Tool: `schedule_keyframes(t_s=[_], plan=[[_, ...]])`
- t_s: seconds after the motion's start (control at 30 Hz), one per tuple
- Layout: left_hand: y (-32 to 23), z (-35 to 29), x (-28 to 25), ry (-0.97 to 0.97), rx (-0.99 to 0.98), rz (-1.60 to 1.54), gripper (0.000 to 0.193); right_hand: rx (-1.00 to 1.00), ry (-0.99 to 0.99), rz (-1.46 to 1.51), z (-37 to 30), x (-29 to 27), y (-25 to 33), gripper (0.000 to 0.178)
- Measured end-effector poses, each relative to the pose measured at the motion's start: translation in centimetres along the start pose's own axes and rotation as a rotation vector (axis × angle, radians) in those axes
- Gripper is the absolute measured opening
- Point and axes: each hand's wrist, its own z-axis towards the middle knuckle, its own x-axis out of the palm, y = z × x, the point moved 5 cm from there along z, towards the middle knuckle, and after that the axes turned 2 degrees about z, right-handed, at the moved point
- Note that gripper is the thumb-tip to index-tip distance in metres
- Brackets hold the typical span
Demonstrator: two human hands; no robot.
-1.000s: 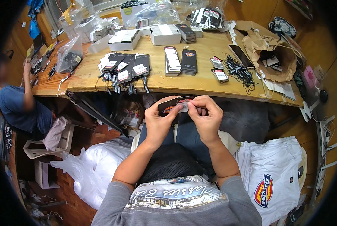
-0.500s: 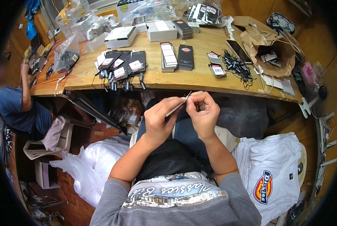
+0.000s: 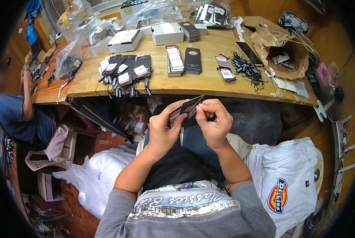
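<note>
Over my lap, below the table's front edge, my left hand (image 3: 164,126) is closed on black hang tags (image 3: 186,105). They are fanned apart, with a reddish panel and part of a coloured logo visible. My right hand (image 3: 214,126) is closed in a pinch at their right edge, fingers curled; whether a cord is also between its fingertips cannot be seen. Ahead on the table are a stack of white-and-red tags (image 3: 175,61), a stack of black tags (image 3: 192,61), small barcode tags (image 3: 226,73) and a tangle of black cords (image 3: 247,67).
Corded black tags (image 3: 126,67) lie heaped at the left of the wooden table (image 3: 153,86). Behind are white card boxes (image 3: 167,35), a phone (image 3: 248,53) and a paper bag (image 3: 260,41). White shirts (image 3: 288,174) lie at my right; another person (image 3: 25,115) sits far left.
The tags, seen nearly edge-on before, are now turned and fanned so their black faces show. My left hand has shifted slightly left; my right stays at their edge.
</note>
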Motion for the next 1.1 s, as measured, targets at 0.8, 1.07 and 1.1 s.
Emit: schedule_keyframes(t_s=[0.8, 1.07, 1.1], plan=[[-0.9, 0.0, -1.2, -0.090, 0.034, -0.068, 0.018, -0.232, 0.088, -0.147, -0.2, 0.8, 2.0, 0.018], [-2.3, 0.4, -0.9, 0.079, 0.167, 0.224, 0.033, -0.253, 0.053, -0.151, -0.3, 0.8, 1.8, 0.017], [-2.6, 0.4, -0.9, 0.133, 0.134, 0.255, 0.031, -0.258, 0.043, -0.155, -0.3, 0.8, 1.7, 0.017]])
